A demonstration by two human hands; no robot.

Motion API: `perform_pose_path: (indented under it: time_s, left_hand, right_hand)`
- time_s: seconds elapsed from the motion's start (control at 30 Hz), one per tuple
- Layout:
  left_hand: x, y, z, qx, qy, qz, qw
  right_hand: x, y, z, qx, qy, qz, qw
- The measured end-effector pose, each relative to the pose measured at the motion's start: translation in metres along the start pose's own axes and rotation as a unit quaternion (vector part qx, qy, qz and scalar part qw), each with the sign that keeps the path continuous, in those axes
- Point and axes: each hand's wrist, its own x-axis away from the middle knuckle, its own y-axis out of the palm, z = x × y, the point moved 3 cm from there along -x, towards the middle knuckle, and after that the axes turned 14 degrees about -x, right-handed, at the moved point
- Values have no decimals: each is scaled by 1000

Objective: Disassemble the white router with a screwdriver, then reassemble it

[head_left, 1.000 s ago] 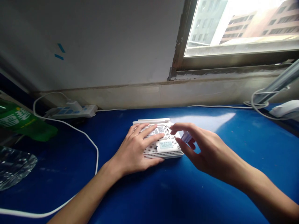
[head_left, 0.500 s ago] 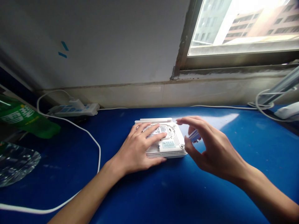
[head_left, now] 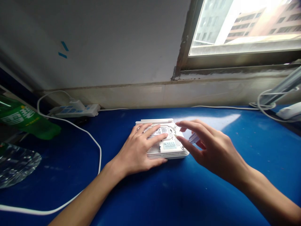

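Note:
A white Wi-Fi router (head_left: 177, 153) lies bottom up on the blue tabletop, its perforated underside, label and QR code showing. Folded antennas (head_left: 155, 121) run along its far side. My left hand (head_left: 141, 147) rests over its left half, fingers spread flat on top and thumb along the near edge. Above the router's right end is my right hand (head_left: 207, 144), with thumb and index finger apart. A small translucent, pale object (head_left: 194, 138) is tucked in its curled lower fingers; most of it is hidden, so its kind is unclear.
A power strip (head_left: 94, 110) with a plug stands by the wall; its white cable (head_left: 100, 150) loops across the left side. A green drink bottle (head_left: 35, 122) and a clear plastic bottle (head_left: 18, 166) lie at far left. A metal post (head_left: 282, 86) with coiled cable stands right.
My right hand has shifted slightly left, its thumb now over the router's right end, and the translucent object has turned in its fingers. My left hand and the router have stayed put.

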Motion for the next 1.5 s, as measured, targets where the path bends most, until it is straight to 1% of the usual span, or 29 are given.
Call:
perform_pose_path:
  time_s: [0.07,0.2,0.3,0.4,0.6,0.8,1.07,1.23,1.43,1.5]
  left_hand:
    - [0,0,0,-1,-1,-3,1000]
    - [0,-1,0,-2,5,2,1000]
    - [1,0,0,-3,3,4,1000]
    - [1,1,0,-3,2,2,1000]
    - [0,1,0,-4,10,10,1000]
    - [1,1,0,-8,7,6,1000]
    - [0,1,0,-8,14,14,1000]
    - [1,2,-1,-11,8,9,1000]
    - [1,2,-1,-10,9,12,1000]
    - [1,2,-1,-9,10,12,1000]
  right_hand:
    - [0,1,0,-2,0,0,1000]
    - [-1,0,-1,-25,6,-23,999]
    - [-1,0,0,-15,13,-13,1000]
    - [1,1,2,0,6,-5,1000]
    - [0,2,-1,-36,-2,-20,999]
    - [2,1,-3,-7,-3,6,1000]
    - [-2,0,-3,-25,-8,-16,1000]
    - [0,-1,-2,3,-5,0,1000]
    - [1,0,-3,-35,1,-38,999]
    - [1,0,-2,-40,3,-40,998]
